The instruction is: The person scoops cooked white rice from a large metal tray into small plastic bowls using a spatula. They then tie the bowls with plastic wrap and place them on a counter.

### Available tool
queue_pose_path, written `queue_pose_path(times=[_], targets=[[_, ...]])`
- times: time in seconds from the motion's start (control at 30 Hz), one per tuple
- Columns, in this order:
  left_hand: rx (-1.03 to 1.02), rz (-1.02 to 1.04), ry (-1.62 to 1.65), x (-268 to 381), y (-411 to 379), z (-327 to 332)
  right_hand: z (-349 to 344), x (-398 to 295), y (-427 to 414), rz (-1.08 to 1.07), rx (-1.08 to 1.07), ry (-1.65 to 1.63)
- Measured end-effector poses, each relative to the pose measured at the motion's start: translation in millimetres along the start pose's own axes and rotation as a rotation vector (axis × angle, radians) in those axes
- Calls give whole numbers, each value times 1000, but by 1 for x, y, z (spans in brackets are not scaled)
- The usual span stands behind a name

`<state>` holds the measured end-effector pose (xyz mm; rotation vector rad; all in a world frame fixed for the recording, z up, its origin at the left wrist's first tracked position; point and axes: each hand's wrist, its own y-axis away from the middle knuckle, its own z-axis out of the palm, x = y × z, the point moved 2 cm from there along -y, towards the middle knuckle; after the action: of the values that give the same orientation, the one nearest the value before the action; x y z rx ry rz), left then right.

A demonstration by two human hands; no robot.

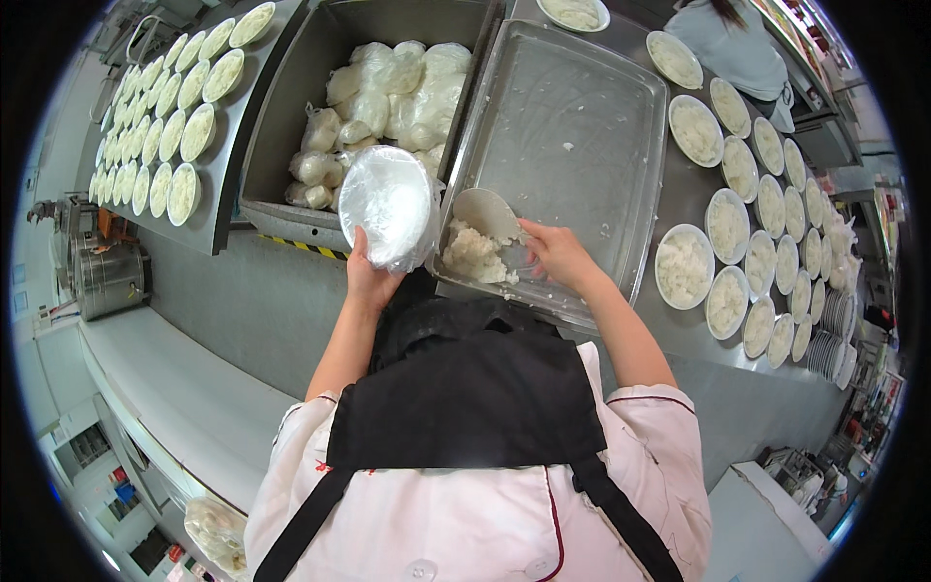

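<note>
My left hand (371, 275) holds a white bowl covered in clear plastic film (389, 207) by its near rim, above the near edge of a grey bin. With my right hand (556, 251) I grip a pale rice scoop (486, 212), whose handle is mostly hidden by the fingers. The scoop's blade touches a heap of cooked white rice (476, 254) in the near left corner of a large metal tray (582, 171). Stray grains stick to the tray's bottom and rim.
Plastic-wrapped white bundles (389, 91) fill much of the grey bin (287, 124). Bowls of rice (684, 265) cover the steel counter at right, near stacked plates (833, 327). More rice bowls (183, 193) stand on a left table (240, 109). Another person (727, 47) is at upper right.
</note>
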<state>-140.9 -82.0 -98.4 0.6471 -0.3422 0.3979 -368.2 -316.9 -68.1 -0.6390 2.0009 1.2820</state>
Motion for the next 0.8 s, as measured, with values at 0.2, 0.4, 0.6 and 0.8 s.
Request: queue_pose_path(times=[0.2, 0.4, 0.6, 0.8], targets=[[35, -30, 13, -5, 0, -13, -1, -8, -9, 190, -458, 139], [66, 29, -34, -6, 5, -1, -13, 51, -22, 361, -722, -365], [184, 177, -260, 12, 20, 22, -46, 50, 23, 207, -442, -502], [131, 221, -545, -14, 9, 31, -57, -32, 71, -97, -44, -448]])
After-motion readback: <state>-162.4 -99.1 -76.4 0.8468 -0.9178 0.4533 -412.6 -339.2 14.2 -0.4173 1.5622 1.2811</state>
